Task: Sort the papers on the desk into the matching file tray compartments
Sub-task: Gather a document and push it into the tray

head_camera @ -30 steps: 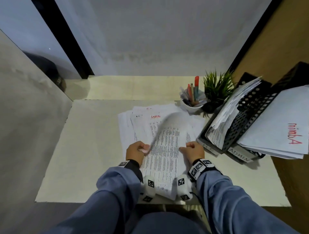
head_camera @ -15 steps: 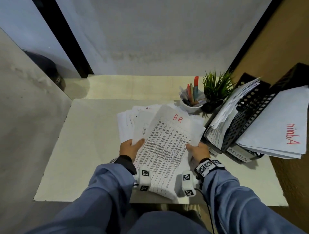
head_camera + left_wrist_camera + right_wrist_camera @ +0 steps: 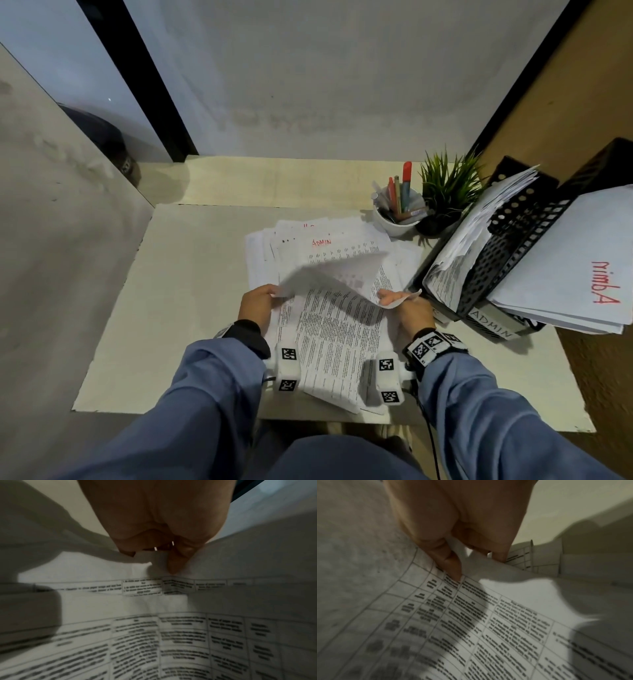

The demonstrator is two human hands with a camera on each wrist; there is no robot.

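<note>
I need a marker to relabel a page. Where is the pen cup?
In the head view, the white pen cup stands at the desk's far right, between the spread papers and the small potted plant.

An office cubicle: pale desk point(image 3: 191, 308) between partitions, labelled black file trays point(image 3: 513, 240), pen cup point(image 3: 394, 224), potted plant point(image 3: 445, 188).

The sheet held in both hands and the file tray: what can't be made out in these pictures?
- Sheet: its category mark; in the head view it is bent over, showing its blank back.
- Printed text beneath: blurred in both wrist views, too small in the head view.
- File tray: only the ADMIN label reads; stuffed papers hide the other compartments, and the right edge cuts the tray off.
- Left hand and right hand: fingers largely hidden by paper.
</note>
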